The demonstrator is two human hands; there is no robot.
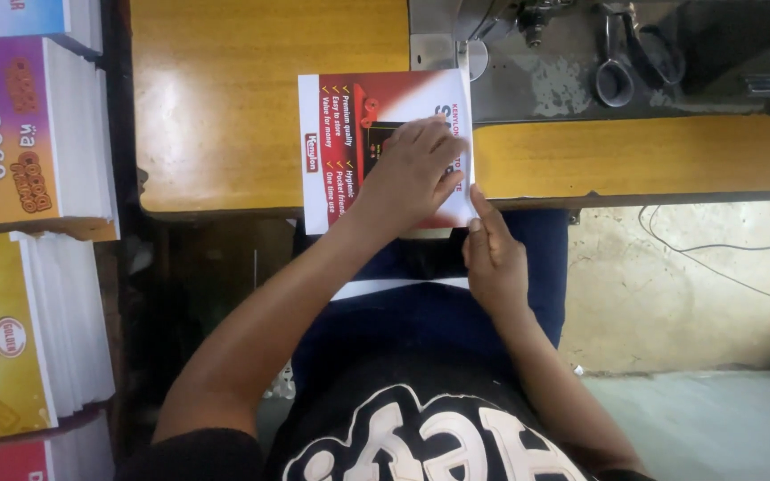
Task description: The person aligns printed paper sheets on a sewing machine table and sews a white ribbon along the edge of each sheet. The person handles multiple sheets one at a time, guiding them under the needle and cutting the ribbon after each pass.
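Right hand [493, 258] at the tabletop's [225, 107] near edge, fingers curled, forefinger touching the printed sheet's [336, 116] near corner. Left hand [413, 169] flat, fingers spread, pressing that sheet. Farther, scissors [617, 67] by the sewing machine [528, 18].

Scissors [615, 67] lie on the grey machine bed [572, 89] at the worktop's [225, 98] far edge. Stacks of printed sheets [28, 134] stand beyond its left edge. A cable [715, 258] trails over the floor.

head cam | looks straight down | close over table [225, 107] edge
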